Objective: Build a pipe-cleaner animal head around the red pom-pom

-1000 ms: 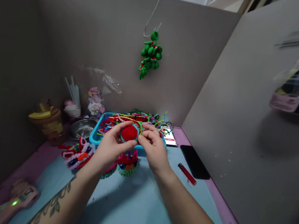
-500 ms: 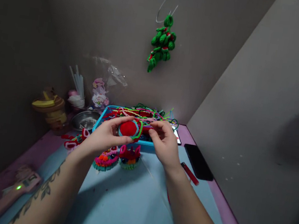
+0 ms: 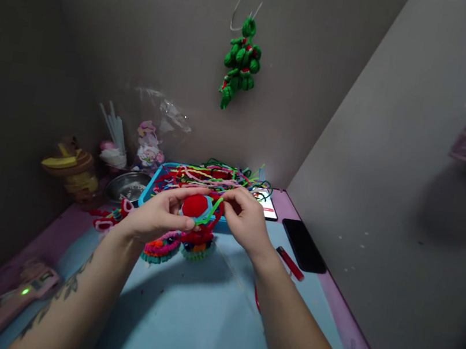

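My left hand (image 3: pixel 159 215) is closed around a round red piece (image 3: pixel 195 206) with a light blue edge, held in the air between thumb and fingers. A bright green fuzzy strand (image 3: pixel 212 212), yarn or pipe cleaner, runs from the edge of that piece. Its upper end meets the fingertips of my right hand (image 3: pixel 247 220), which are pinched together on it. Red strands hang just below the strand, between the hands. Under the held piece, two colourful fuzzy figures, one pink and orange (image 3: pixel 160 248) and one red and green (image 3: pixel 198 248), stand on the table.
Behind the hands is a blue tray (image 3: pixel 148 188) heaped with coloured strands. A metal bowl (image 3: pixel 127 187) and another red figure (image 3: pixel 110 219) are at left. A black phone (image 3: pixel 303 246) and a red pen-like tool (image 3: pixel 290 263) lie at right. A pink glue gun (image 3: pixel 30 284) sits front left.
My right hand has come closer to the left and now pinches the green strand, which is drawn out to the upper right. The whole view has shifted slightly.
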A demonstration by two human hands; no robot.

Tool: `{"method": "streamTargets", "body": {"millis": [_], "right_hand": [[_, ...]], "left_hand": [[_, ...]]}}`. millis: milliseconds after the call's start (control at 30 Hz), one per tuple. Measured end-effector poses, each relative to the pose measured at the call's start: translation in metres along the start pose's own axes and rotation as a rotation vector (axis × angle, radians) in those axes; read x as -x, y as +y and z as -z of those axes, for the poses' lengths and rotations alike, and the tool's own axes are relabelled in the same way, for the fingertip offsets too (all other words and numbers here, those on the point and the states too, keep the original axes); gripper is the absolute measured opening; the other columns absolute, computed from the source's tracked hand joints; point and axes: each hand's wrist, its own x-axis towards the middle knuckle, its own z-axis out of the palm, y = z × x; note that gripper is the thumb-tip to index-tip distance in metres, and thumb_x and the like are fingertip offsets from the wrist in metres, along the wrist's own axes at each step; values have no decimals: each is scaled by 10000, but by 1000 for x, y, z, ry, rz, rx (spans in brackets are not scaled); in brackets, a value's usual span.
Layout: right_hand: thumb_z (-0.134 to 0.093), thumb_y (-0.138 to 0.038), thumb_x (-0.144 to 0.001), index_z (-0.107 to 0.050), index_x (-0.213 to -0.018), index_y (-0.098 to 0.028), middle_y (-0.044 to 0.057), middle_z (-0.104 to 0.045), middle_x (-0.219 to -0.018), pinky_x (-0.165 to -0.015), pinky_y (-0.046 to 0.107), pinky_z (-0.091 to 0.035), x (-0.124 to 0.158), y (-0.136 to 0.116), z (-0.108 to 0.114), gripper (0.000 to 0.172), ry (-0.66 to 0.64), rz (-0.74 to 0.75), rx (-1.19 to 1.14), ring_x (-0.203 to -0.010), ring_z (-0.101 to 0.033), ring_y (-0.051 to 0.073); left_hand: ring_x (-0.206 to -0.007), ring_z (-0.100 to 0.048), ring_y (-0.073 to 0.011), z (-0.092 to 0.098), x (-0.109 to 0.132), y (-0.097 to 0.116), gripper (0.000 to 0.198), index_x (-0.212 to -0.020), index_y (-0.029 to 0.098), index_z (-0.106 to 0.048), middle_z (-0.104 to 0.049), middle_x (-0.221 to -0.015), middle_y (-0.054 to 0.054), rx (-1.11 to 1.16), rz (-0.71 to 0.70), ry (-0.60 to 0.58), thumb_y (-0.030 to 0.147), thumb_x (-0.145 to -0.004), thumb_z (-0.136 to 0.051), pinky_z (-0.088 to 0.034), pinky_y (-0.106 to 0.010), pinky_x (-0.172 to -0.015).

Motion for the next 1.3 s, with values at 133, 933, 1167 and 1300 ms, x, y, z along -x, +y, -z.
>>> {"method": "streamTargets", "body": {"millis": [133, 933, 1167, 1300], "right_hand": [[-495, -137, -823, -613, -789, -228, 38, -602, -813, -762, 342, -454, 1, 2, 4, 152, 88, 53, 62, -818, -565, 197], [-672, -309, -726, -662, -672, -207, 63, -566, -1094, -784, 337, -477, 2, -5, -7, 116, -97, -298, -416, -1090, -537, 226], [-623, -315, -786, -636, -670, -192, 74, -521, -1185, -928, 405, -433, 3, -6, -6, 169, -261, -313, -421, -1131, -524, 220], [-582, -328, -826, -588, -652, -191, 77, -513, -1160, -1016, 429, -369, 2, -7, -5, 222, -283, -263, -376, -1184, -482, 220]], "left_hand": [[-591, -579, -121, -4, 1, 4, 681, -1249, 188, -612, -655, -696, -3, -91, -10, 51, 116, -599, -798, -453, -222, -530], [-575, -569, -113, 0, 3, 4, 689, -1270, 182, -592, -668, -703, -11, -160, -47, 44, 134, -613, -794, -427, -208, -515], [-552, -556, -107, -3, 5, 5, 681, -1247, 168, -610, -656, -687, -8, -174, -53, 72, 120, -593, -793, -417, -202, -480], [-561, -565, -114, -3, 4, 5, 688, -1267, 161, -594, -664, -708, -17, -189, -63, 76, 131, -609, -789, -426, -212, -487]]}}
